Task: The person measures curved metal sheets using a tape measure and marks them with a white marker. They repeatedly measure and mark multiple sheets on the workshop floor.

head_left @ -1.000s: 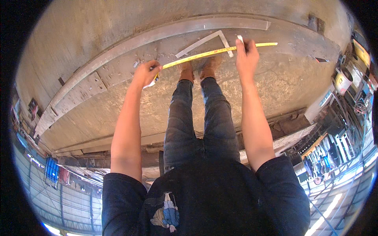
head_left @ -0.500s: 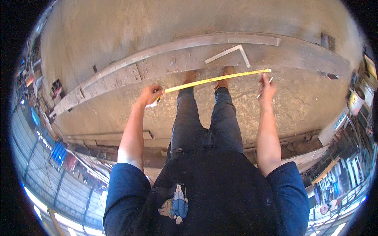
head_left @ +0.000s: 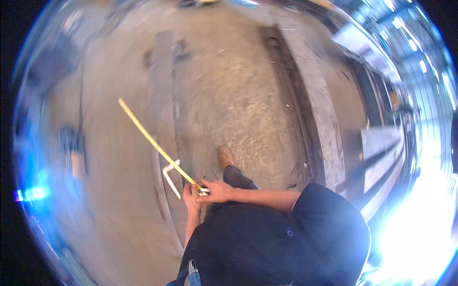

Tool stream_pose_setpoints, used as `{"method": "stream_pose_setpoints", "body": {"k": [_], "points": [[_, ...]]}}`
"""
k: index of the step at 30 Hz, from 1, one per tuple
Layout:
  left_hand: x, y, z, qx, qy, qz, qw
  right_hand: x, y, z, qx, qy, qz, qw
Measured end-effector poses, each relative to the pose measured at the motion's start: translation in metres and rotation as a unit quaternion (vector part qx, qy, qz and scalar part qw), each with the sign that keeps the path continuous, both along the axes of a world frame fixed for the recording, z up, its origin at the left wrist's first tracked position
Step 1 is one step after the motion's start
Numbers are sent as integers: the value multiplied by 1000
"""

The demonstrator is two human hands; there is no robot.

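Both of my hands are together just in front of my body, at the case end of a tape measure. Its yellow blade is pulled out and slants away to the far left, the tip free in the air. My left hand is closed on the case, which the fingers mostly hide. From the right, my right hand wraps its fingers onto the same end; a small white part shows between the hands. Whether the white stick is still in my right hand cannot be made out. Beneath the blade is a pale L-shaped square.
A long metal beam, blurred, runs along the floor to the left. On the right lie a dark channel-like beam and a wide grey one. My brown-shod foot stands on the floor between them. Bright light glares at the right rim.
The view has swung round with my body. My right hand, formerly apart near the blade's tip with a white stick, has come to my left hand at the case.
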State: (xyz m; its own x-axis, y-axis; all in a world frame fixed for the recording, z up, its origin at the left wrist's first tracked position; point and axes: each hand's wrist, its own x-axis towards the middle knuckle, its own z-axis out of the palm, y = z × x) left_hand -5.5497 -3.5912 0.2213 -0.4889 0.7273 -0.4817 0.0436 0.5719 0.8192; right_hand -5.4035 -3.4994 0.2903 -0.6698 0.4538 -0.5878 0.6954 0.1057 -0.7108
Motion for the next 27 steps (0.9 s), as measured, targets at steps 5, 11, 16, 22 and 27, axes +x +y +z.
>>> {"method": "stream_pose_setpoints", "body": {"k": [5,11,16,22,27], "points": [[79,146,14,45,92,-215,971,119,98,-1,-44,119,-185,975],[157,342,25,144,13,-171,975,283,191,-73,-23,157,-181,971],[202,503,73,172,-35,-212,961,385,291,23,-142,161,-187,959],[337,631,63,138,-143,-310,930,466,416,0,-69,160,-309,935],[404,749,62,175,-194,-350,899,516,544,25,-127,204,-385,891]]}}
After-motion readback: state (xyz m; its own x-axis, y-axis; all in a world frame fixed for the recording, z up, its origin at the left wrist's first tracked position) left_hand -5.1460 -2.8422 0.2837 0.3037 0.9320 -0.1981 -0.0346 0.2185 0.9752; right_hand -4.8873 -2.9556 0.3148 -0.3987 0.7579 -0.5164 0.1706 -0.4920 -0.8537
